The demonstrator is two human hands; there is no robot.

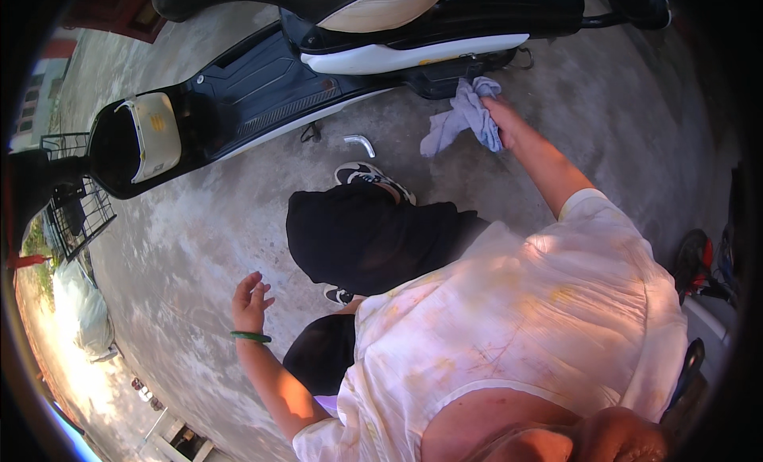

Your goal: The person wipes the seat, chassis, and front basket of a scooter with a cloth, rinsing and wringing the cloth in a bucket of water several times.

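A bunched light-blue cloth (471, 115) is gripped in my right hand (502, 121), its upper end against the dark lower side of an electric scooter (411, 55) near the rear. A loose end of the cloth hangs to the left. My left hand (253, 298), with a green bangle at the wrist, is in the air beside my knee, fingers apart and holding nothing. The scooter has a black seat, white side trim and a dark footboard (262, 80). On the concrete between the scooter and my shoe lies a bent shiny metal piece (361, 143).
My shoe (372, 177) is on the concrete floor close to the metal piece. A wire basket (89, 205) is at the scooter's front. A filled pale plastic bag (83, 310) stands at the left, with several shoes (145, 392) below it. Dark and red items are at the right rim.
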